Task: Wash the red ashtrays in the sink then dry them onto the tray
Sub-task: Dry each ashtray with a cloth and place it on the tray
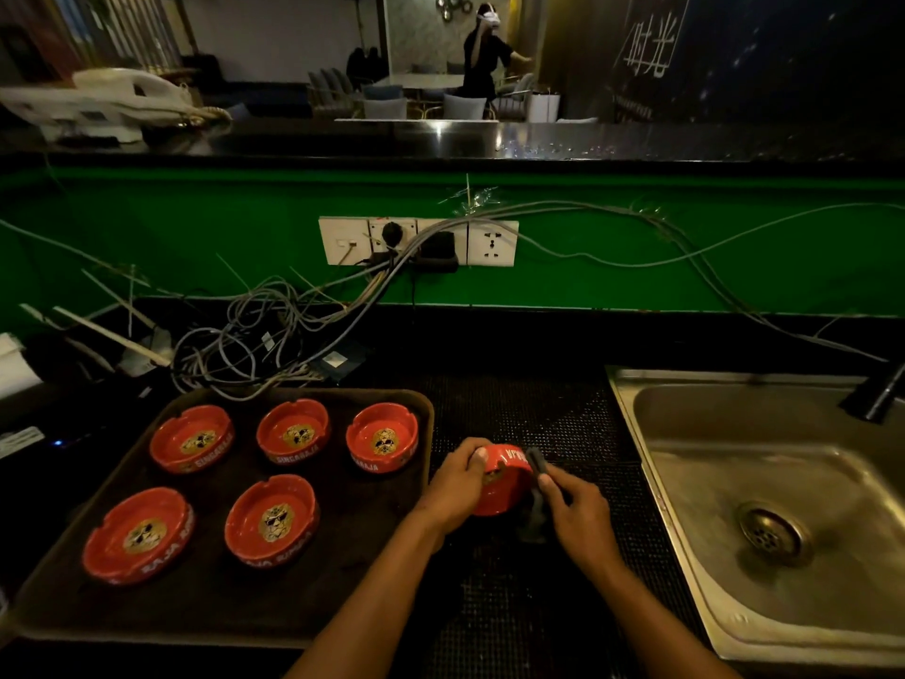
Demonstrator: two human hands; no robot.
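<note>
Hands work over the dark mat between tray (431, 409) and sink (636, 433): left hand (458, 485) grips a tilted red ashtray (504, 477), right hand (578, 512) pinches a grey cloth (536, 465) against its rim.

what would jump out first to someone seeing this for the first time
Five red ashtrays sit bright on the dark tray at lower left. At centre, the left hand holds a sixth ashtray tilted while the right hand rubs it with a dark cloth. The steel sink lies at right.
</note>
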